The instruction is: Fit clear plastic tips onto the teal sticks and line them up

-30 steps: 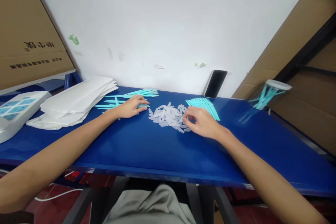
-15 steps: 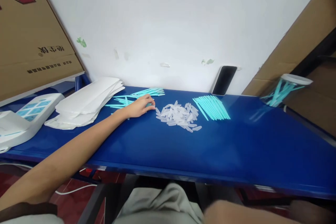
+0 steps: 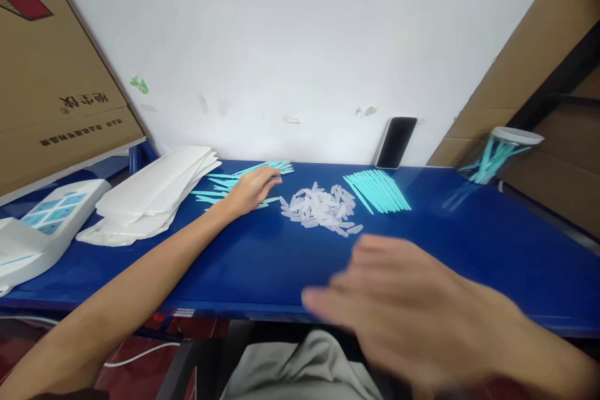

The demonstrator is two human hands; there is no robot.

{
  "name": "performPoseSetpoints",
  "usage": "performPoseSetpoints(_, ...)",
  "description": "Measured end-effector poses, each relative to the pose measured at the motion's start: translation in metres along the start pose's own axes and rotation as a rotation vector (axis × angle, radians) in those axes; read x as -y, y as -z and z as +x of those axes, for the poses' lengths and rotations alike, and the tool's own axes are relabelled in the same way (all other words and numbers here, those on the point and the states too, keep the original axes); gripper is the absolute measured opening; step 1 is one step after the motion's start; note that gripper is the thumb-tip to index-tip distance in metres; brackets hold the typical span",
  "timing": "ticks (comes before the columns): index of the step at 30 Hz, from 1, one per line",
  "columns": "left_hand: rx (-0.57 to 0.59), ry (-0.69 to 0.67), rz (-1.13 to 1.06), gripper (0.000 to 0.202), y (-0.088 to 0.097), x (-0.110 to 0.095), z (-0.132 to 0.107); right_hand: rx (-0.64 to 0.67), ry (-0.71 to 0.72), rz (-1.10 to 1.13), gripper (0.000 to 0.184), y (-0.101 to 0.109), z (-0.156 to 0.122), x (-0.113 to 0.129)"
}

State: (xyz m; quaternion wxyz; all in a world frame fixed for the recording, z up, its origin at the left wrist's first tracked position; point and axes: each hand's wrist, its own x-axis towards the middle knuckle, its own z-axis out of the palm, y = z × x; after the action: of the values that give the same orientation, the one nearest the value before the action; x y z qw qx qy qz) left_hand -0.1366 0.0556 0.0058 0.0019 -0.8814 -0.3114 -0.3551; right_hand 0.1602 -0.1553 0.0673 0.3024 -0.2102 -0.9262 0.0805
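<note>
My left hand [image 3: 255, 189] rests over a loose spread of slim turquoise sticks [image 3: 218, 182], its fingers curled together. Whatever lies between the fingertips is hidden, and one stick pokes out to the right from under the hand. Just right of it is a heap of small, translucent white, cap-like pieces [image 3: 321, 207]. Beyond the heap, more turquoise sticks [image 3: 379, 191] lie side by side in a neat row. My right hand [image 3: 398, 306] hangs above the front of the blue table [image 3: 262, 262], smeared by motion, so its fingers are unclear.
White flat sleeves [image 3: 154, 190] are stacked at left, beside a white device with blue panels [image 3: 54, 209]. A phone [image 3: 396, 142] leans on the wall. At right, a clear tub with a white rim [image 3: 518, 135] holds turquoise sticks. Cardboard [image 3: 60, 75] stands at both sides.
My right hand has risen from the lower edge into view over the table front. My left hand has drawn back slightly from the white heap. The view has shifted a little.
</note>
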Motion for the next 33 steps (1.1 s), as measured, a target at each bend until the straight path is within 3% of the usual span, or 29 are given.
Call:
performPoseSetpoints(2,-0.196,0.027,-0.007,0.029,0.002,-0.006,0.004,0.038,-0.097,-0.042,0.035,-0.002,0.03,-0.038)
performPoseSetpoints(5,-0.497,0.085,-0.124,0.029,0.007,-0.023,0.015,0.044,-0.265,-0.012,0.029,-0.017,0.053,-0.095)
performPoseSetpoints(9,-0.77,0.162,-0.522,0.03,0.018,-0.061,0.037,-0.139,-0.431,-0.05,0.022,-0.033,0.055,-0.136)
performPoseSetpoints(11,-0.779,0.209,-0.749,0.035,0.021,-0.084,0.046,-0.287,-0.402,-0.087,0.028,-0.037,0.049,-0.138)
performPoseSetpoints(14,-0.641,0.292,-1.006,0.041,0.015,-0.116,0.05,-0.4,-0.283,-0.011,0.037,-0.038,0.039,-0.128)
performPoseSetpoints(18,-0.481,0.422,-1.302,0.033,-0.002,-0.144,0.046,-0.266,-0.224,0.191,0.043,-0.044,0.039,-0.106)
performPoseSetpoints(21,-0.57,0.512,-1.439,0.032,-0.009,-0.151,0.044,-0.167,-0.303,0.337,0.041,-0.054,0.048,-0.091)
performPoseSetpoints(24,-0.677,0.553,-1.427,0.04,-0.012,-0.151,0.043,-0.129,-0.424,0.484,0.034,-0.065,0.051,-0.082)
performPoseSetpoints(26,-0.697,0.506,-1.377,0.042,-0.017,-0.148,0.041,-0.139,-0.461,0.513,0.031,-0.068,0.049,-0.08)
performPoseSetpoints(33,-0.6,0.348,-0.947,0.04,-0.039,-0.113,0.023,-0.205,-0.469,0.417,0.032,-0.063,0.041,-0.088)
